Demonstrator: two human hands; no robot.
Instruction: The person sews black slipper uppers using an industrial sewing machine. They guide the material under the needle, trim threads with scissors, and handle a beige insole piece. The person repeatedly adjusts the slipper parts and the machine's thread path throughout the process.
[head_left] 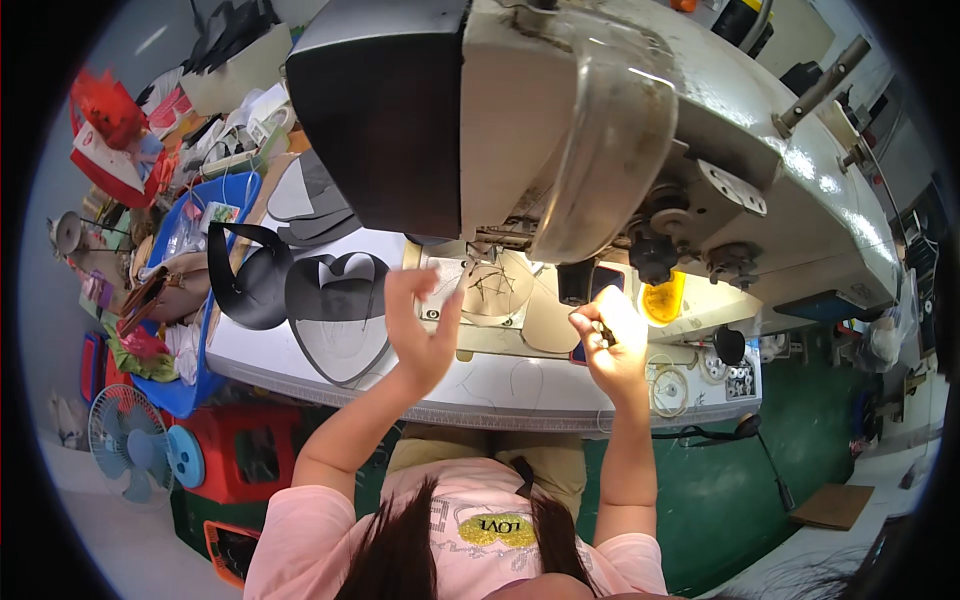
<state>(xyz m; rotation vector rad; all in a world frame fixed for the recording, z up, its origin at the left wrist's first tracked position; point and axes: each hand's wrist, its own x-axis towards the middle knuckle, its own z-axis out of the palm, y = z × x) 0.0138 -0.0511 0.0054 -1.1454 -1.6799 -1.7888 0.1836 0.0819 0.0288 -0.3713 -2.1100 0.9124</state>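
The head of a large sewing machine [520, 130] hangs over the white table. My left hand [425, 335] is raised just left of the needle area, thumb and forefinger apart, and I see nothing in it. Right of the needle area, below a black knob [575, 283], my right hand [615, 340] is closed around a small dark thing, mostly hidden by the fingers. Between the hands lies a round pale plate [497, 290] with dark thread ends on it. Left of my left hand rest a black and grey heart-shaped piece [335, 330] and a black piece with a looped strap [258, 290].
Grey cut pieces [312, 200] lie at the table's back left. A blue basket [185, 395] of bags and cloth stands beyond the left edge, above a red stool [230, 455] and a fan [130, 440]. At right sit a yellow container [662, 300] and a bobbin tray [740, 381].
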